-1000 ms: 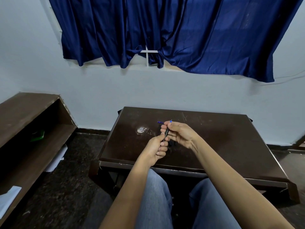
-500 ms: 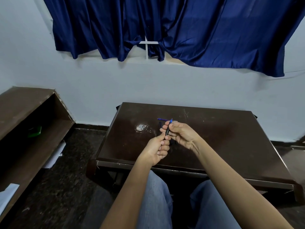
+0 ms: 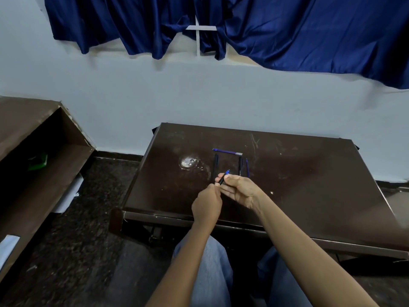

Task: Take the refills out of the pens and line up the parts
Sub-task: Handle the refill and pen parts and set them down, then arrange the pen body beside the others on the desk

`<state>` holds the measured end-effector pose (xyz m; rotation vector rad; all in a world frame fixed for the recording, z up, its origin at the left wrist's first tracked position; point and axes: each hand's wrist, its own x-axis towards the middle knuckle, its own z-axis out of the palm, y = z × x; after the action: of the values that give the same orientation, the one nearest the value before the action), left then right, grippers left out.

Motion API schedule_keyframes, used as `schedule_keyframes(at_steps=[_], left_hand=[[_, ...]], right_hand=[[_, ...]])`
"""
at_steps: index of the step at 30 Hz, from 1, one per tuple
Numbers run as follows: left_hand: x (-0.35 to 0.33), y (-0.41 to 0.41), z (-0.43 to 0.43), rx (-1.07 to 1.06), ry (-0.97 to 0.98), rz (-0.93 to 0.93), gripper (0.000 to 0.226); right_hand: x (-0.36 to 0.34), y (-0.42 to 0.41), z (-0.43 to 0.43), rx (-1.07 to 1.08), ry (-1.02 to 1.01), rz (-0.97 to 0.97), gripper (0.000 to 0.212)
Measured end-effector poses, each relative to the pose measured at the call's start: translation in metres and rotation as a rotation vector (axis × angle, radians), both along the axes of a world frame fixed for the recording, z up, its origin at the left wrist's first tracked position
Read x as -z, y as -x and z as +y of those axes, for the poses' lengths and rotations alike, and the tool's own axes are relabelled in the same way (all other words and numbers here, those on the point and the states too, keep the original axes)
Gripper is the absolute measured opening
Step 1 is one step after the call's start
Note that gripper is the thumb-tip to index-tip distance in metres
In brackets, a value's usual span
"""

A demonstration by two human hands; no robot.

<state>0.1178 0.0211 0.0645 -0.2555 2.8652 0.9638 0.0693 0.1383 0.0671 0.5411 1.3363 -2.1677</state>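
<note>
Over the dark brown table [image 3: 309,173] both my hands hold one black pen [image 3: 222,179] with a blue tip pointing up and away. My right hand [image 3: 240,189] pinches its upper part between thumb and fingers. My left hand [image 3: 207,206] is curled round its lower end, which is hidden in the fist. Behind the hands lie pen parts on the table: a blue refill [image 3: 226,151] lying crosswise, a black barrel [image 3: 215,166] at the left, another black barrel [image 3: 240,166] and a thin blue refill [image 3: 247,170] at the right.
A whitish round stain [image 3: 190,163] marks the table left of the parts. A brown shelf unit [image 3: 33,156] stands at the left with a green object [image 3: 38,161] inside and white paper [image 3: 68,193] below. Blue curtains [image 3: 243,29] hang on the wall behind.
The view has tilted down a little and the hands sit slightly lower and nearer me, so the laid-out parts behind them show. The grip on the pen is unchanged.
</note>
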Motion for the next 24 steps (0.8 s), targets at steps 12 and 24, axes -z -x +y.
schedule_keyframes(at_steps=[12,24], left_hand=[[0.04,0.03,-0.027,-0.186,-0.513,-0.161,0.035],[0.05,0.033,-0.024,-0.203,-0.607,-0.205,0.03]], right_hand=[[0.052,0.058,0.002,-0.429,-1.392,0.445,0.035],[0.076,0.063,-0.001,-0.038,-0.992,0.329,0.011]])
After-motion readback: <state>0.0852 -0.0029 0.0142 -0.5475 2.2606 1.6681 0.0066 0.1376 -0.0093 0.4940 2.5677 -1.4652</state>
